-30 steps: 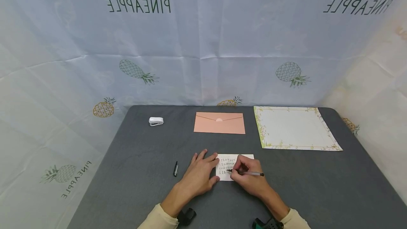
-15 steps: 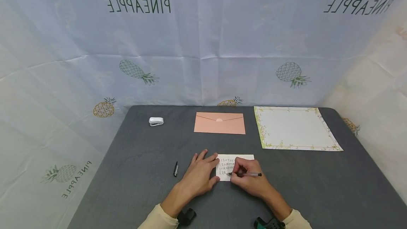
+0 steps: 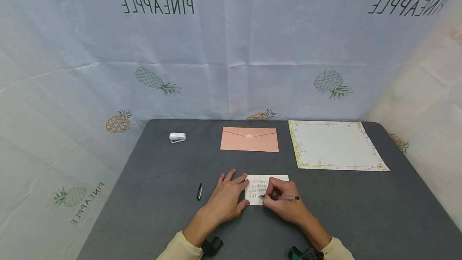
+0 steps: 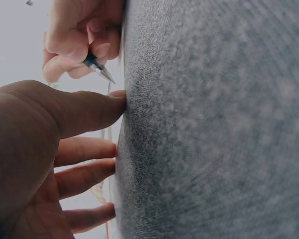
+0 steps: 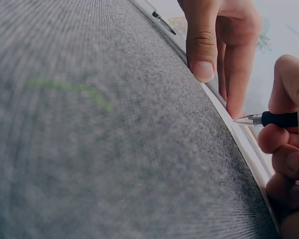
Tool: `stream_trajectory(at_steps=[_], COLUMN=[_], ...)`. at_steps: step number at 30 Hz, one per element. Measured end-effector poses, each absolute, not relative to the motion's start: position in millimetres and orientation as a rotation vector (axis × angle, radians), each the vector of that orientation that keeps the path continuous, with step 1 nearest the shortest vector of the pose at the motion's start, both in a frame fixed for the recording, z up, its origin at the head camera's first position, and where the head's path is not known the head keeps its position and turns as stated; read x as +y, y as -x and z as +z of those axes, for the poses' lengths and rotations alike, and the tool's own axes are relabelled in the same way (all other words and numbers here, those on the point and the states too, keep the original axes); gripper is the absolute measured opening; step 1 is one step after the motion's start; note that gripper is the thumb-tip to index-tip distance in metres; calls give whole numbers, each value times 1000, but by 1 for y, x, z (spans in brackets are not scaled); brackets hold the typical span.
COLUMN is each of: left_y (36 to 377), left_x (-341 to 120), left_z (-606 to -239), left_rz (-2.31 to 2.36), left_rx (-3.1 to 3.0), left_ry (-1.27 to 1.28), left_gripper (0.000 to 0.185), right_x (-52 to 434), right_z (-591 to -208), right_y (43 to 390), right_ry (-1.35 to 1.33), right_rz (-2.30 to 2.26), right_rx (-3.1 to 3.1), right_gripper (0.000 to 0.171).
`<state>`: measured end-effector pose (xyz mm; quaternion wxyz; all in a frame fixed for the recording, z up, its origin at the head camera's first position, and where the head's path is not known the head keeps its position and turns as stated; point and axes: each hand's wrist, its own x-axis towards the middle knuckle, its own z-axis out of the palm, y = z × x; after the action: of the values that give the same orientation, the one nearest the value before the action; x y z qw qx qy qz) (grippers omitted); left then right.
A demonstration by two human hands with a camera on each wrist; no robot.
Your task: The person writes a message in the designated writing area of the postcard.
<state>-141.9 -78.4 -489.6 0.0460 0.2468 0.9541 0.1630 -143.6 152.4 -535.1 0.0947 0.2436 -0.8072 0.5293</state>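
Two hands meet at a small card [image 3: 257, 184]: right grip [image 3: 283, 202] pinching a pen [image 3: 281, 198] over it, left grip [image 3: 227, 196] spread flat on its edge.

This looks like a staged recording booth, not a lived-in room. A grey felt-like table [image 3: 151, 212] is walled far, left and right by creased white cloth [image 3: 231, 51] printed with pineapples and mirrored "PINEAPPLE" lettering. Only stationery lies on it: a stapler [image 3: 177, 137] far left, a pink envelope [image 3: 249, 139], bordered letter paper [image 3: 335, 145] far right.
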Motion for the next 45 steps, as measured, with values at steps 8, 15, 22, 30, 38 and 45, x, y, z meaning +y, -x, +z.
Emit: stream_trajectory(at_steps=[8,15,22,30,38,45], left_y=[142,142,142,143,142,142], left_x=[-78,-78,-78,-78,-78,-79], left_z=[-489,-488,-488,-490,-489,-490], left_rz=[489,499,499,492,490,516], left_rx=[2917,2916,2911,2915,2918,2916], left_ry=[-754,-755,-753,-751,-760,-758], left_gripper=[61,61,60,60,61,60], right_x=[154,154,154,155,155,157], right_z=[-537,-535,-535,-536,-536,-536], right_y=[144,144,144,144,144,146], right_ry=[-698,-699,-702,-688,-660,-571], right_rz=[1536,1527,1534,1532,1561,1751], right_rx=[-2437,-2431,-2409,-2441,-2363,-2275], right_gripper=[38,38,37,39,40,40])
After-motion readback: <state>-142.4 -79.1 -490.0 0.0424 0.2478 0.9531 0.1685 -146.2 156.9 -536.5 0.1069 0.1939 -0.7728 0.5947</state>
